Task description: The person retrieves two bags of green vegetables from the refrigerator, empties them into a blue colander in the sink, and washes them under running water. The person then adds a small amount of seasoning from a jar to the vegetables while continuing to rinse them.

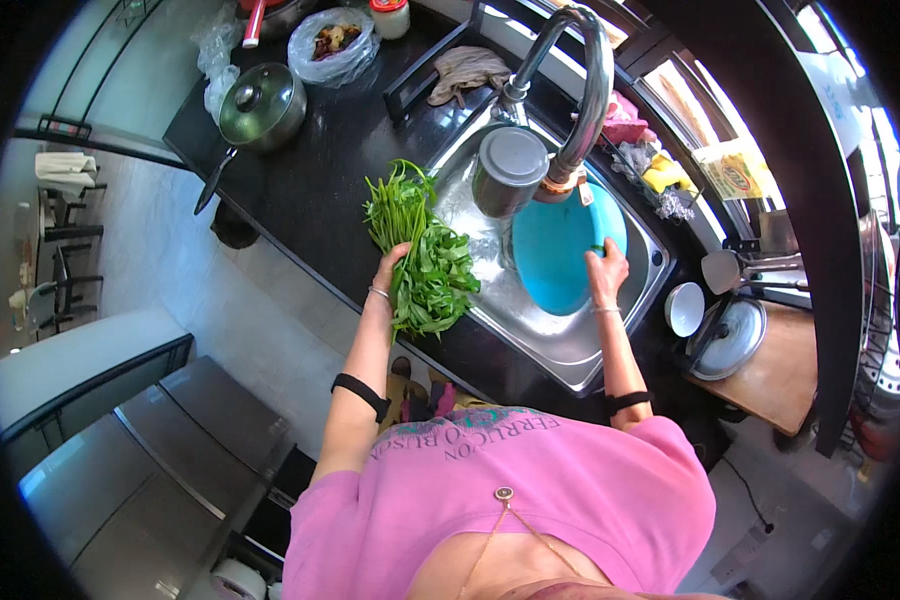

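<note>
My left hand [391,264] is closed around a large bunch of leafy green vegetables [431,277], stems away from me and leaves closer. The bunch hangs over the counter edge and the left rim of the stainless steel sink [487,289]. With my right hand [607,274] I grip the rim of a turquoise plastic basin [551,262], which sits tilted in the sink. A dark container with a grey lid [511,146] stands beside the basin, hiding part of it. The curved chrome faucet [596,82] arches above both.
A lidded saucepan [262,112], a bag-lined bowl of scraps [334,46] and a red-lidded jar [390,19] stand on the black counter [322,195]. A cloth [469,71] lies behind the sink. To the right are a white bowl [684,309] and a pan lid [729,339].
</note>
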`<action>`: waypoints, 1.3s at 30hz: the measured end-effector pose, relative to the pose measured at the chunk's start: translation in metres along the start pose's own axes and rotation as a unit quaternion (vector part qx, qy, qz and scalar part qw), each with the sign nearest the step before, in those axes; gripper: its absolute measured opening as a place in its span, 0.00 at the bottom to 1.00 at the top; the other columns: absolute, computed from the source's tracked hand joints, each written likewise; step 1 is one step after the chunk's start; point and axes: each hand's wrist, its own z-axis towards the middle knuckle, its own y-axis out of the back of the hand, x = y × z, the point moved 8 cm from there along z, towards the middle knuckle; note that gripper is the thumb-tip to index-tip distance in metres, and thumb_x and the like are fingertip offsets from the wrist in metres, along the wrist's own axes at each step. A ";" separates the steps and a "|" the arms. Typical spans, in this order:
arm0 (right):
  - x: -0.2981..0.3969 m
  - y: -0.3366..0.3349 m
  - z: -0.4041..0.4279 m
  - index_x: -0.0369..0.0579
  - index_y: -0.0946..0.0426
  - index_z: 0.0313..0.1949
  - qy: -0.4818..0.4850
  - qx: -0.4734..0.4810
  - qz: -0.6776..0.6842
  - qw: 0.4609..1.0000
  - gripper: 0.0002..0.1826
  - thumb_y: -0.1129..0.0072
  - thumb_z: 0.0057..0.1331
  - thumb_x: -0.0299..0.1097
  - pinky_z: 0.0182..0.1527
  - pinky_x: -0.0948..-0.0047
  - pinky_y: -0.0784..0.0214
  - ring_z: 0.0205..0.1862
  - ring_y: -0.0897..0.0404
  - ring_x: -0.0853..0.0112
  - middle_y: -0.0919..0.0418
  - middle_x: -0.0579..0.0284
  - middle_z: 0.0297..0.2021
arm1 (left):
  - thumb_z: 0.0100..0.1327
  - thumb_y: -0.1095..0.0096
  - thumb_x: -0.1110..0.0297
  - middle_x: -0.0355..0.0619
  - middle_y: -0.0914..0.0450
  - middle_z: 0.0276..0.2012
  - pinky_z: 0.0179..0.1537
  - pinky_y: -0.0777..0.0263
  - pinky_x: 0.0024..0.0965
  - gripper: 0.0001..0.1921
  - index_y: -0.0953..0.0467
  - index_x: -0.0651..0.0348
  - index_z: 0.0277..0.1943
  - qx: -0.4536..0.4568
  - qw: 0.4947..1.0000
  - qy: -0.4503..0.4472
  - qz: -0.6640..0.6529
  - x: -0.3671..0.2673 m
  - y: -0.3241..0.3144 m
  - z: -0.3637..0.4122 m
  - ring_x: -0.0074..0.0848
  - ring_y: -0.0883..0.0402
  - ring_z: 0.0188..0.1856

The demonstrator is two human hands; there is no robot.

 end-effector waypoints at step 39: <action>-0.097 -0.097 -0.059 0.44 0.31 0.40 -0.343 0.079 0.584 0.732 0.22 0.53 0.43 0.14 0.43 0.67 0.31 0.36 0.29 0.65 0.30 0.60 0.35 | 0.64 0.46 0.59 0.60 0.24 0.42 0.51 0.32 0.41 0.18 0.24 0.70 0.38 -0.180 0.805 -0.254 0.505 0.020 -0.119 0.022 0.48 0.26 0.48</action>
